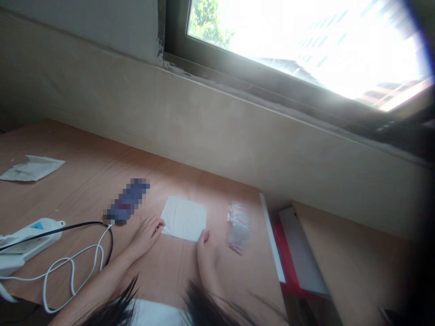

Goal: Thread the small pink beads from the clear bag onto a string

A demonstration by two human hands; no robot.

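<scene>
A white square tissue (184,218) lies nearly flat on the wooden table, with faint creases across it. My left hand (149,232) is at its lower left edge, fingers curled and closed on the border. At the lower right corner, my right hand (206,251) pinches the edge, thumb side up; its other fingers are mostly hidden. To the right of that hand lies a clear plastic packet (239,228) with small contents I cannot make out. A phone (127,201), blurred out, lies to the upper left of my left hand with a cable plugged in.
A white power strip (30,242) and a looped white cable (73,271) occupy the table's left side. Crumpled white paper (34,168) lies at the far left. The wooden table (102,158) meets a wall under a bright window. Right of its edge are a red folder (288,258) and another wooden surface (360,258).
</scene>
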